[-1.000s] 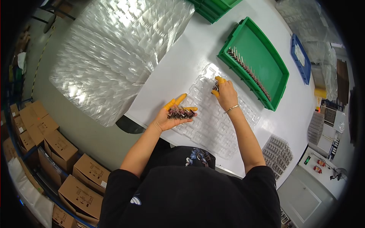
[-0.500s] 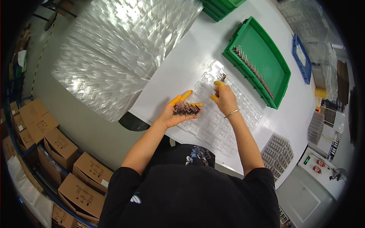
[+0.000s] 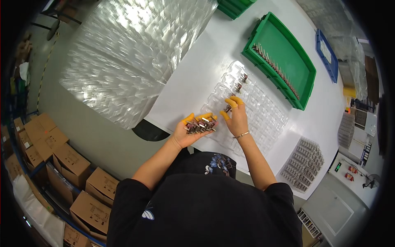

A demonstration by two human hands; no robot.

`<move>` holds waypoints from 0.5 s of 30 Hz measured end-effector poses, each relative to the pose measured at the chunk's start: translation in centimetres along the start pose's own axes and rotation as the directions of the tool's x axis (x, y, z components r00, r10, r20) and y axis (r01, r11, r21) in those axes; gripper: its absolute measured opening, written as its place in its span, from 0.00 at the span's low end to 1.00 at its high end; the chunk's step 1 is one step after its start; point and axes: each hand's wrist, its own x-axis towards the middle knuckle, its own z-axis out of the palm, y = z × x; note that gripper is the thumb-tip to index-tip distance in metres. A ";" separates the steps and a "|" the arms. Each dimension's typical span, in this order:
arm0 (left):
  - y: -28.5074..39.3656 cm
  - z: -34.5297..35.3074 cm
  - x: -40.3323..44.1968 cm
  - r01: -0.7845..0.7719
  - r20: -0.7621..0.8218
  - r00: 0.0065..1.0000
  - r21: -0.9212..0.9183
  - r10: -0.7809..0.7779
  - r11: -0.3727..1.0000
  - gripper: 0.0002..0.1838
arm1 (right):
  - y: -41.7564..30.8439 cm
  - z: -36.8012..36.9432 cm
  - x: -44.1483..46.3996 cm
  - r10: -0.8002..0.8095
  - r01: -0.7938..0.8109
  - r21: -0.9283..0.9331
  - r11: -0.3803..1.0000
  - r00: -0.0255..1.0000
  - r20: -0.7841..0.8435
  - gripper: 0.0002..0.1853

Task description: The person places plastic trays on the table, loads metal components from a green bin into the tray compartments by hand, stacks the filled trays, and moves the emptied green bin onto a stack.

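Observation:
My left hand (image 3: 184,132), yellow covers on several fingers, cups a bunch of small dark components with silver metal pins (image 3: 201,125) beside the tray's left side. My right hand (image 3: 237,119), also with yellow finger covers, is over the clear plastic blister tray (image 3: 263,108). Its thumb and finger close around one small pinned component (image 3: 227,108); whether that part touches the tray, I cannot tell. Toward the tray's far end, a dark component (image 3: 245,78) and another component (image 3: 239,87) sit in its pockets. Part of a further one shows just beyond my right fingers.
A green bin (image 3: 291,53) holds a row of pinned components along its near side. Stacked clear trays (image 3: 131,53) rise at the left. A filled tray stack (image 3: 303,164) stands at the table's right edge. Beyond are a blue tray (image 3: 327,57) and cardboard boxes (image 3: 88,208).
My right hand has moved toward me and slightly left along the tray. More components now show in the pockets it has left. My left hand still holds its bunch, with its fingers curled in more.

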 end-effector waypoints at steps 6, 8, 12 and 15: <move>-1.3 -1.4 0.1 0.036 -0.043 0.998 0.041 -0.034 0.999 0.31 | -2.4 -1.4 -4.0 0.100 -0.103 0.065 0.992 0.993 0.055 0.12; -1.4 -1.8 0.0 0.061 -0.070 0.996 -0.027 -0.063 0.998 0.30 | -2.5 -0.7 -4.9 0.223 -0.243 0.151 0.958 0.965 0.138 0.10; -1.1 -1.5 -1.1 0.074 -0.103 0.992 -0.021 -0.075 0.997 0.30 | -1.8 1.1 -4.2 0.277 -0.290 0.168 0.942 0.956 0.098 0.08; -1.4 -1.3 -1.4 0.094 -0.118 0.989 0.013 -0.092 0.995 0.30 | -1.7 1.2 -4.1 0.282 -0.280 0.128 0.951 0.959 0.005 0.07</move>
